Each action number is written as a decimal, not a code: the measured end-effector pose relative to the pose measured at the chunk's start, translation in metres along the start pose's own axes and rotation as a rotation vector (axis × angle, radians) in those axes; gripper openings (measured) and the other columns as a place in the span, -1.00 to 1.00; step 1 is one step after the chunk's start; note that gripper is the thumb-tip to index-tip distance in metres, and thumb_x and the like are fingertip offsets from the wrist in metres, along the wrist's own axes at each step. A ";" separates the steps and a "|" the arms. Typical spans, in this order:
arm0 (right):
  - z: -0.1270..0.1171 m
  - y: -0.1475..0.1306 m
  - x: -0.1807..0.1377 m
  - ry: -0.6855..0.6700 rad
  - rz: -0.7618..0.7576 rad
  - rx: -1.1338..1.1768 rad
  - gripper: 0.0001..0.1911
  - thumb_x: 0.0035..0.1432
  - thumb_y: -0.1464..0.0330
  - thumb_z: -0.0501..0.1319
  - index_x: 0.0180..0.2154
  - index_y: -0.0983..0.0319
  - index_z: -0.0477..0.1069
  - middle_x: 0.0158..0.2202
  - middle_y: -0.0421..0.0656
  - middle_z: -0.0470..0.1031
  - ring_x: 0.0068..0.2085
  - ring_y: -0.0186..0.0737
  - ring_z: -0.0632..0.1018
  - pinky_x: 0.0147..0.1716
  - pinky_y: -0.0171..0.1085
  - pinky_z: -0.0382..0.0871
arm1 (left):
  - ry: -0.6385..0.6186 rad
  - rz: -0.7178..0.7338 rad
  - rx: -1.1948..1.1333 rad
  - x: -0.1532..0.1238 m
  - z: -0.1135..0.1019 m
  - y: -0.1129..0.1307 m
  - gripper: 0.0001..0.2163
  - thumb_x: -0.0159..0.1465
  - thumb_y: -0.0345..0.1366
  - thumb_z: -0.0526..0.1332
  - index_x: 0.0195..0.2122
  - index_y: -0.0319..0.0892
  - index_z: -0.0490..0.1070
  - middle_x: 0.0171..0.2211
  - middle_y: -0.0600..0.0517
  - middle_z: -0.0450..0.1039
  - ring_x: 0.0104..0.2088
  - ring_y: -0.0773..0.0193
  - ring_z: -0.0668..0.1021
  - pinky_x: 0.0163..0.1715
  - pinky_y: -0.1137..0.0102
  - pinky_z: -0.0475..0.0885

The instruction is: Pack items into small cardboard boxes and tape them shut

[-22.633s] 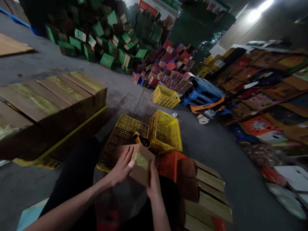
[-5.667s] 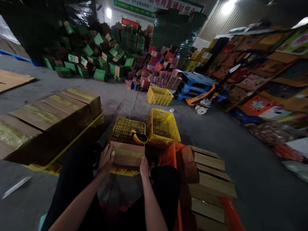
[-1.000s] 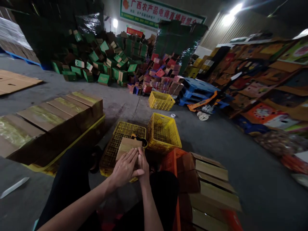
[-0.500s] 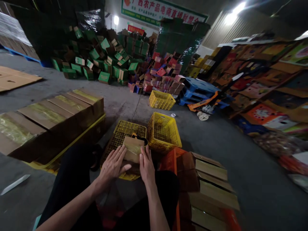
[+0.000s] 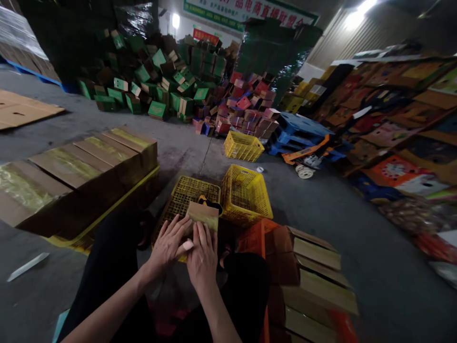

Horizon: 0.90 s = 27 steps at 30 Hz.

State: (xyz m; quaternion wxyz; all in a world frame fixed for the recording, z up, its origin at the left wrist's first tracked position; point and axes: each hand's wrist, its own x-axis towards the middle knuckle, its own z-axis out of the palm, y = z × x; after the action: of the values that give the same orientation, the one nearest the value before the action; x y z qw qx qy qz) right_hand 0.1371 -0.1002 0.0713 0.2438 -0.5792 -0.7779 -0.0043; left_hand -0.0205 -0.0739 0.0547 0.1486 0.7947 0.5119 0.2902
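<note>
A small brown cardboard box (image 5: 204, 214) with a shiny taped top stands on end on an upturned yellow crate (image 5: 186, 194) in front of my knees. My left hand (image 5: 168, 245) lies against its near left face, fingers stretched out flat. My right hand (image 5: 202, 256) presses flat on the near face beside it, fingers extended, overlapping the left fingertips. A yellow and black tape dispenser (image 5: 210, 204) rests on the crate just behind the box.
Taped brown boxes (image 5: 82, 164) lie in a row on the left. Another stack of brown boxes (image 5: 314, 267) leans on an orange crate (image 5: 255, 236) at my right. Yellow crates (image 5: 246, 193) stand ahead; piles of green and red boxes (image 5: 171, 81) fill the back.
My right hand has slid left onto the box's near face, covering it, and now overlaps the left fingertips. The box looks more upright than half a second ago.
</note>
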 end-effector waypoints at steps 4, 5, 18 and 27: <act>-0.011 0.013 -0.010 0.018 0.034 -0.020 -0.44 0.42 0.33 0.00 0.40 0.15 0.11 0.35 -0.03 0.28 0.35 0.08 0.28 0.38 0.21 -0.07 | 0.046 -0.011 0.044 0.000 -0.001 0.006 -0.43 0.42 0.05 0.09 0.40 -0.01 0.16 0.37 -0.06 0.23 0.42 -0.05 0.13 0.37 -0.05 -0.01; -0.014 0.016 -0.013 0.028 0.051 -0.025 -0.45 0.44 0.31 -0.01 0.40 0.14 0.13 0.34 -0.03 0.30 0.34 0.08 0.30 0.37 0.22 -0.05 | 0.052 -0.010 0.052 0.000 -0.001 0.006 -0.44 0.42 0.05 0.09 0.39 -0.01 0.17 0.36 -0.06 0.24 0.42 -0.06 0.13 0.37 -0.06 -0.02; -0.010 0.027 -0.023 0.105 0.078 -0.065 -0.51 0.48 0.27 -0.04 0.35 0.21 0.20 0.30 0.03 0.34 0.34 0.07 0.29 0.31 0.15 0.11 | 0.026 0.158 0.083 0.037 0.001 0.018 -0.43 0.41 0.16 0.04 0.30 -0.05 0.33 0.29 -0.09 0.33 0.31 -0.02 0.32 0.35 0.03 0.07; -0.024 0.024 -0.014 0.066 0.081 -0.045 -0.57 0.46 0.23 -0.02 0.24 0.19 0.34 0.21 0.03 0.44 0.26 0.05 0.39 0.31 0.15 0.10 | 0.068 0.015 0.114 0.053 0.007 0.024 -0.52 0.45 0.07 0.02 0.25 -0.03 0.40 0.17 -0.12 0.40 0.14 -0.08 0.39 0.15 0.03 0.28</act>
State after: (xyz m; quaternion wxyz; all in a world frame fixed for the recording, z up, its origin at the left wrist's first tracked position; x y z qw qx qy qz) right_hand 0.1710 -0.1115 0.0804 0.2562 -0.6150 -0.7451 -0.0310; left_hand 0.0171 -0.0362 0.0785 0.0835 0.7952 0.5266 0.2888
